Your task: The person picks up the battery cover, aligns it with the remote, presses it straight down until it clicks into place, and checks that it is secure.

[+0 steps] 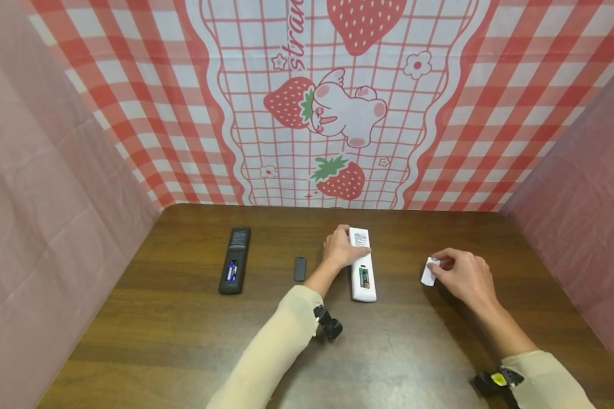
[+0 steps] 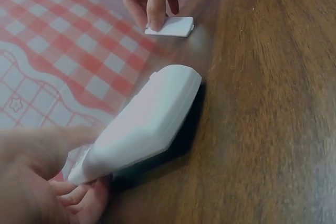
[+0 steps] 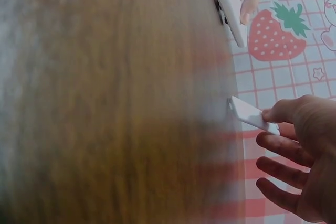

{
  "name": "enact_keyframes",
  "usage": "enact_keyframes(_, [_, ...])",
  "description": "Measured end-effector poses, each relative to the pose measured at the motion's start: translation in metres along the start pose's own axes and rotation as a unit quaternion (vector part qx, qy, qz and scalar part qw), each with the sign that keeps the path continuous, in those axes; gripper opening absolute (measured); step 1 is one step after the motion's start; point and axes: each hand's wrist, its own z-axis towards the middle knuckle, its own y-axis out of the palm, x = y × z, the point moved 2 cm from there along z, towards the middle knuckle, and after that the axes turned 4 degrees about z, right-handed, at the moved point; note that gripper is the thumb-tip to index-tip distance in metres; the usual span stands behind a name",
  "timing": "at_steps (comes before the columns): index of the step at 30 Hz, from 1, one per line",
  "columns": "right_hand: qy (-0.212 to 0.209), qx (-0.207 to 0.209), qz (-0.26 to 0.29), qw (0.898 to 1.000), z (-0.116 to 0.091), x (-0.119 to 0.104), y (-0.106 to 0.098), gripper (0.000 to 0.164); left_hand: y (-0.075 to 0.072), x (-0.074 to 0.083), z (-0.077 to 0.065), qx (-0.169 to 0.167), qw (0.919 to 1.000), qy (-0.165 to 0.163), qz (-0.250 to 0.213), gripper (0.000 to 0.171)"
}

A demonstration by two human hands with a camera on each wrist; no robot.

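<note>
My left hand (image 1: 340,249) grips the upper end of a white remote control (image 1: 363,284), thumb across its back and fingers along the far side. The remote's battery compartment is uncovered, and batteries (image 1: 364,278) with green and dark wrappers show inside. In the left wrist view the white remote (image 2: 149,114) is tilted, with a shadow beneath it. Off to the right, my right hand (image 1: 465,275) pinches a small white battery cover (image 1: 428,272) between thumb and index finger. The right wrist view shows the cover (image 3: 252,115) held by one end, the other fingers spread loosely.
A black remote control (image 1: 239,244) lies on the left of the wooden table (image 1: 184,352), its compartment uncovered with blue-and-silver batteries (image 1: 232,271) inside. Between the two remotes lies a small black battery cover (image 1: 299,268). A checked strawberry cloth (image 1: 337,113) hangs behind the table.
</note>
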Motion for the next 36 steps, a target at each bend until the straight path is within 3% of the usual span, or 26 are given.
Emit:
enact_keyframes(15, [0.004,-0.001,0.008,1.0,0.001,0.0,-0.006,0.015,-0.001,-0.008,0.007,-0.02,0.9997,0.015,-0.003,0.089])
enact_keyframes(20, [0.012,-0.005,0.005,1.0,0.0,-0.002,-0.008,0.016,-0.005,-0.005,0.002,-0.03,0.9994,0.015,-0.008,0.086])
enact_keyframes(24, [0.015,-0.007,0.006,1.0,0.0,-0.002,-0.008,0.015,-0.007,-0.006,-0.001,-0.031,0.999,0.013,-0.029,0.084])
enact_keyframes(31, [0.01,-0.005,0.009,1.0,0.0,-0.002,-0.009,0.015,0.006,-0.023,0.02,-0.04,0.9957,0.024,-0.081,0.087])
enact_keyframes(36, [0.01,-0.005,0.012,1.0,-0.001,-0.002,-0.01,0.015,-0.006,-0.017,0.009,-0.047,0.9933,0.035,-0.1,0.083])
